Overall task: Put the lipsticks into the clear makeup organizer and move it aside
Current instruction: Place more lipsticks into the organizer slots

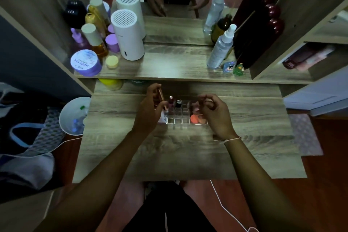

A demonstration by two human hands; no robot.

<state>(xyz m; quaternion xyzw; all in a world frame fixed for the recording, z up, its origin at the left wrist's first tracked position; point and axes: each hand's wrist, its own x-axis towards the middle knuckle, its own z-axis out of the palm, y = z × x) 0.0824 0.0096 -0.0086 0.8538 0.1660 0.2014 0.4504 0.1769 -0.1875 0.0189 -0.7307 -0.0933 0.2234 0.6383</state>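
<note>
The clear makeup organizer sits on the wooden desk between my hands, its grid of small cells mostly bare. Two lipsticks stand in its back cells: a pinkish one and a dark one. Orange makeup sponges fill the right compartment. My left hand is closed around a rose-gold lipstick, held tilted over the organizer's left edge. My right hand hovers over the right side with fingers curled; whether it holds anything I cannot tell.
A raised shelf behind carries bottles, a purple jar, a white cylinder device, spray bottles and small figurines in front of a mirror. A white bin and bags stand left of the desk.
</note>
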